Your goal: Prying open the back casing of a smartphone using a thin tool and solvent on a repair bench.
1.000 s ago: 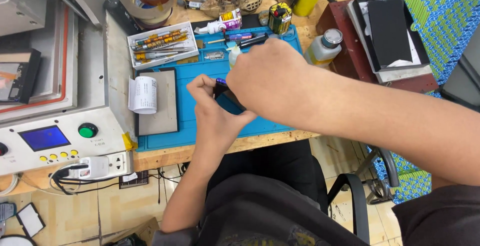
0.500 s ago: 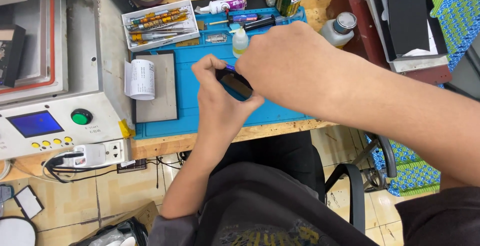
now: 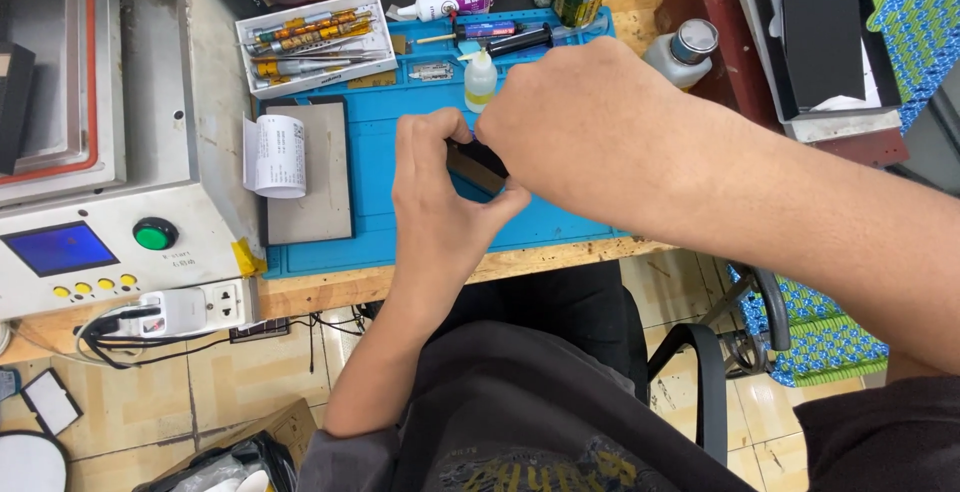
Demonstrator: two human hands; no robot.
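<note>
Both hands meet over the blue mat (image 3: 560,222), near the bench's front edge. The left hand (image 3: 435,187) curls its fingers closed around a small dark phone (image 3: 478,165), pinching its left end. The right hand (image 3: 580,127) covers the phone's right end, fingers bent down on it; its grip is hidden. A small bottle (image 3: 481,82) stands just beyond. Since half a second ago, the hands keep the same hold; only the view has shifted slightly.
</note>
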